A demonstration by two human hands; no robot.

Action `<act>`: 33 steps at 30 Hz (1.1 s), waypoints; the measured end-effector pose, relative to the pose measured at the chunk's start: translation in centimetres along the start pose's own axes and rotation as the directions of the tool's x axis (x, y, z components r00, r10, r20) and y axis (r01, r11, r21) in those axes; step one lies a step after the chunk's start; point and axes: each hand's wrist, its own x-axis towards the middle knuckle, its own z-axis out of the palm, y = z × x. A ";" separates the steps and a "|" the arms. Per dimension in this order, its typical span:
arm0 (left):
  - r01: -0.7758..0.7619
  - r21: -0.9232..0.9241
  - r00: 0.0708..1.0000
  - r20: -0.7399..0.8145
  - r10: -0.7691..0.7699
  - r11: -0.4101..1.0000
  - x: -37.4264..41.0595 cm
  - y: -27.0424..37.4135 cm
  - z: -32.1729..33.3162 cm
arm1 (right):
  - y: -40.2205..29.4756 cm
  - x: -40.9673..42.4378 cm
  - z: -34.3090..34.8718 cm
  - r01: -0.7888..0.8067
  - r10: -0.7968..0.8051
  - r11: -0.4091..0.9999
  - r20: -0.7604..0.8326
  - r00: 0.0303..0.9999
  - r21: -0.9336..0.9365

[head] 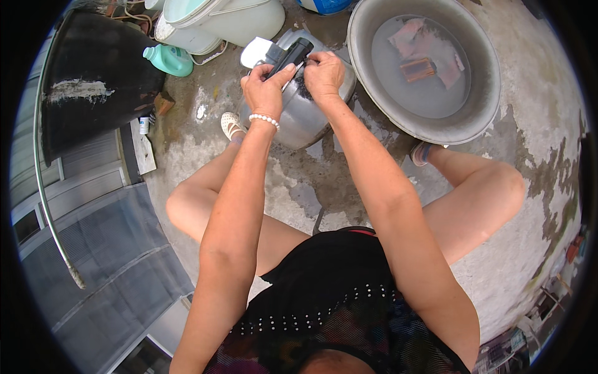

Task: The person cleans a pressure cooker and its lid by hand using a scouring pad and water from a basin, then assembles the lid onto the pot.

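Observation:
On the wet ground ahead of me sits a rounded metal vessel (299,124), shiny and tilted, with a black handle (301,46) at its far side. My left hand (264,91), wearing a white bead bracelet (264,120), grips that handle. A thin pale strip shows by its thumb; what it is cannot be made out. Fingers of my right hand (324,77) are bent tightly against the vessel, close to the handle. They hold a dark rough wad (302,89), perhaps a scouring pad, partly hidden by the hand. A bright metal plate (257,52) shows beyond my left hand.
At right stands a large metal basin (488,93) of cloudy water, with a pinkish cloth (411,39) and a brown block (417,70) in it. White buckets (252,21) and a green jug (173,60) are at upper left, near a big black container (103,61).

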 end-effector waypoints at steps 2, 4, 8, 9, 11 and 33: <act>0.016 0.007 1.000 0.002 -0.016 1.000 0.2 -0.6 -0.4 | -0.3 -2.6 -0.3 0.042 -0.049 0.995 0.081 0.996 0.086; 0.073 -0.020 0.994 0.077 -0.072 0.997 0.3 -1.1 -0.8 | 0.2 -3.1 -0.4 0.104 -0.116 0.983 0.072 0.991 0.153; 0.096 -0.036 0.990 0.110 -0.091 0.995 0.3 -0.2 -0.2 | 0.6 -0.2 0.2 0.031 -0.030 0.997 -0.011 0.999 0.067; 0.117 -0.045 0.988 0.108 -0.112 0.992 0.3 -0.9 -0.7 | 0.0 -1.4 0.2 0.009 -0.012 0.999 0.060 0.998 0.040; 0.133 -0.088 0.986 0.114 -0.123 0.987 0.8 -1.6 -1.0 | -0.2 -3.3 0.1 0.177 -0.180 0.983 0.092 0.979 0.038; 0.016 0.048 1.000 0.010 -0.016 0.999 -0.5 0.7 -0.6 | 0.7 -2.5 0.2 0.119 -0.127 0.990 -0.097 0.987 -0.082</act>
